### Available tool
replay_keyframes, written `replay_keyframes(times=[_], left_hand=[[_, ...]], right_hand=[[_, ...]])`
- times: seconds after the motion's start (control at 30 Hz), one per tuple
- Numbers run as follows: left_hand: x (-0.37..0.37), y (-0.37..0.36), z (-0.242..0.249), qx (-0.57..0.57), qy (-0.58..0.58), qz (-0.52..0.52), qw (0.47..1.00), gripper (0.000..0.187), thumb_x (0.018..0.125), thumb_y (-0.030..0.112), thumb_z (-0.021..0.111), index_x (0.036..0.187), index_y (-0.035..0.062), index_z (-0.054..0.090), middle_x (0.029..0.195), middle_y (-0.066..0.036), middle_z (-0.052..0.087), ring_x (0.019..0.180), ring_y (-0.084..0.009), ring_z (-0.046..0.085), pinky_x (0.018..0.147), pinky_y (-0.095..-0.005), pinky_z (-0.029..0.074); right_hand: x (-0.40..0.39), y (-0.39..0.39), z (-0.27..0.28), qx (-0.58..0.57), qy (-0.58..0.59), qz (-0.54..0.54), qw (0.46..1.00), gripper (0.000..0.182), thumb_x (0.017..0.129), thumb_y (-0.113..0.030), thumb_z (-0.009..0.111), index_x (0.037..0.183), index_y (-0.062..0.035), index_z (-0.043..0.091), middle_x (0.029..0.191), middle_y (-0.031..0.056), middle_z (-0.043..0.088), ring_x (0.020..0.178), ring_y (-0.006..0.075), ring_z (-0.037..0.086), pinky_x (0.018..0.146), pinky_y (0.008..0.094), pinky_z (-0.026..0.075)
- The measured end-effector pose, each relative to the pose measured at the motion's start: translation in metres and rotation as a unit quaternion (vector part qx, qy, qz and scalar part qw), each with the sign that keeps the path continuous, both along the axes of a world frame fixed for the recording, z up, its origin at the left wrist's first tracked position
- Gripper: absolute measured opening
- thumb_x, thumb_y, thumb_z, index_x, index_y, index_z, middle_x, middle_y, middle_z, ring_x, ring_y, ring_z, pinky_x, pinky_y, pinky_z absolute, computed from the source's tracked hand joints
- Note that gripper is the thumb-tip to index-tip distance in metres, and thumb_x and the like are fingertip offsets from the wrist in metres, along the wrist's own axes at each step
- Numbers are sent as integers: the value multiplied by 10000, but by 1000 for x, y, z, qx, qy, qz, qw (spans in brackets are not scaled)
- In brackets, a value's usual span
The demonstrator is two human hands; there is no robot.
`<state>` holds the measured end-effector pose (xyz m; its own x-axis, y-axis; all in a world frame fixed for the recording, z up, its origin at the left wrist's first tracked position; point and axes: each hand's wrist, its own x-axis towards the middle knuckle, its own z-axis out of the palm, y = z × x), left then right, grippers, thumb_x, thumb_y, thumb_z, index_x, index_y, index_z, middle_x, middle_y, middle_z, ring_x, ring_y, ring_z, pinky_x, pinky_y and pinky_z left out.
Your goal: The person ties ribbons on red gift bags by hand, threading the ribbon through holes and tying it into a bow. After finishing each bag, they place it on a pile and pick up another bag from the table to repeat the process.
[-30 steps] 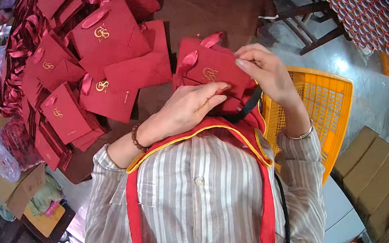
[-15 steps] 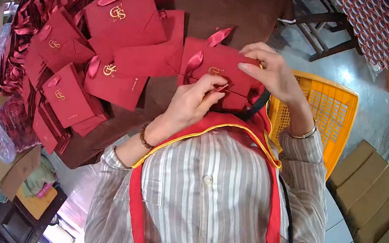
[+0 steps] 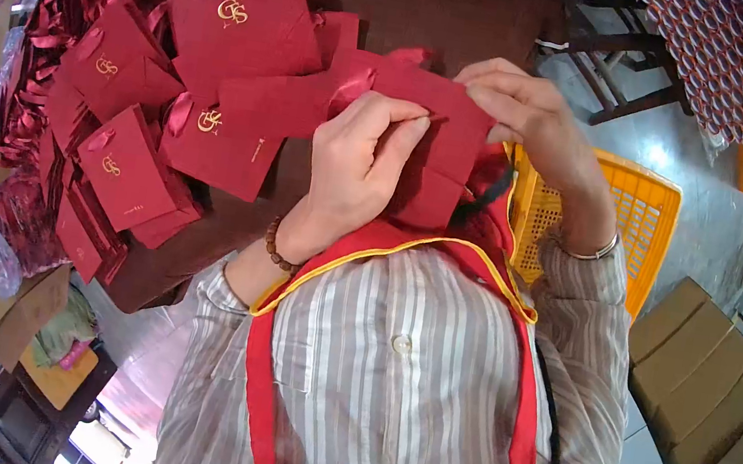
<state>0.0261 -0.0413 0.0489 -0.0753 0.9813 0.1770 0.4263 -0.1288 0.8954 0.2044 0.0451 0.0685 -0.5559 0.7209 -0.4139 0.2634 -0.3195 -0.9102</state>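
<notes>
A red paper bag (image 3: 434, 169) with a ribbon handle lies in front of my chest, at the edge of the brown cloth. My left hand (image 3: 364, 154) is over its left part, thumb and forefinger pinched together; anything between the fingertips is too small to make out. At the bag's upper right corner, my right hand (image 3: 529, 111) grips the edge between thumb and fingers. The gold lettering of this bag is hidden. Beside it on the left lie more red bags (image 3: 244, 21) with gold letters and ribbons.
The table has a brown cloth (image 3: 453, 4). To the right stand a yellow plastic crate (image 3: 646, 225), cardboard boxes (image 3: 702, 363) and a dark wooden stool (image 3: 624, 54). A plastic-wrapped bundle (image 3: 21, 228) lies at the left.
My left hand has moved slightly up and left, to the bag's upper part. My right hand has shifted slightly right. The bag's front has tilted and its gold letters no longer show.
</notes>
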Motion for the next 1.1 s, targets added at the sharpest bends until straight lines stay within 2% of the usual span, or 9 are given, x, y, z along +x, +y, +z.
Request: replay_keyframes(times=[0.13, 0.2, 0.3, 0.5, 0.53, 0.6, 0.8, 0.9, 1.1], left_hand=[[0, -3, -2, 24, 21, 16, 999, 87, 800, 35, 620, 871, -17, 622, 786, -116, 625, 708, -177, 610, 653, -266, 467], [-1, -6, -5, 62, 31, 5, 998, 90, 772, 20, 644, 853, -15, 628, 786, -119, 625, 702, -200, 616, 643, -272, 473], [-2, -6, -7, 84, 31, 12, 996, 96, 751, 7, 657, 841, -12, 631, 782, -114, 627, 706, -209, 620, 642, -277, 477], [-5, -4, -3, 66, 5, 26, 997, 81, 743, 8, 659, 806, -4, 609, 737, -122, 601, 638, -240, 603, 551, -300, 465], [-6, -3, -3, 69, 6, 27, 997, 81, 743, 8, 659, 806, -4, 609, 737, -122, 601, 638, -240, 603, 551, -300, 465], [-7, -2, -3, 64, -4, 31, 997, 76, 753, 16, 652, 800, -2, 595, 727, -121, 594, 625, -234, 597, 542, -297, 457], [-5, 3, -4, 45, -12, 47, 998, 77, 785, 46, 644, 809, -13, 602, 714, -99, 609, 647, -151, 582, 606, -264, 450], [-4, 6, -5, 67, 2, 43, 997, 64, 761, 5, 630, 778, -5, 569, 712, -123, 587, 609, -225, 589, 539, -301, 454], [-2, 7, -2, 45, -25, 53, 997, 61, 758, 3, 629, 765, -6, 570, 708, -126, 588, 614, -217, 592, 547, -294, 456]], right_hand=[[4, 3, -18, -27, 63, 61, 996, 220, 841, -99, 489, 961, 25, 627, 1062, 61, 540, 956, 128, 509, 708, 238, 451], [9, 7, -34, 183, 87, 167, 965, 248, 821, -103, 487, 972, 33, 628, 1065, 73, 554, 1003, 148, 501, 731, 247, 451], [6, 12, -42, 325, 121, 203, 916, 246, 812, -122, 505, 953, 37, 630, 1076, 77, 563, 1006, 156, 503, 740, 249, 450], [-6, 0, -3, -25, 43, 85, 995, 224, 821, -117, 551, 977, 34, 604, 1087, 71, 534, 1017, 154, 497, 800, 257, 422], [-8, -1, -6, -23, 43, 87, 995, 224, 821, -117, 551, 977, 34, 604, 1087, 71, 534, 1017, 154, 497, 800, 257, 422], [-10, -2, -17, 231, 52, 146, 960, 206, 810, -70, 592, 995, 22, 595, 1095, 71, 516, 1003, 145, 502, 786, 253, 425], [-15, 0, -20, 294, 29, 133, 946, 225, 790, -64, 637, 1001, 2, 592, 1079, 78, 527, 970, 158, 525, 765, 248, 432], [-14, 3, -18, 319, 25, 144, 937, 226, 793, -61, 636, 1005, 1, 590, 1073, 78, 527, 973, 158, 523, 766, 252, 434], [-12, 4, -21, 292, 29, 153, 944, 238, 796, -57, 633, 1020, 5, 583, 1104, 71, 518, 937, 121, 525, 662, 226, 448]])
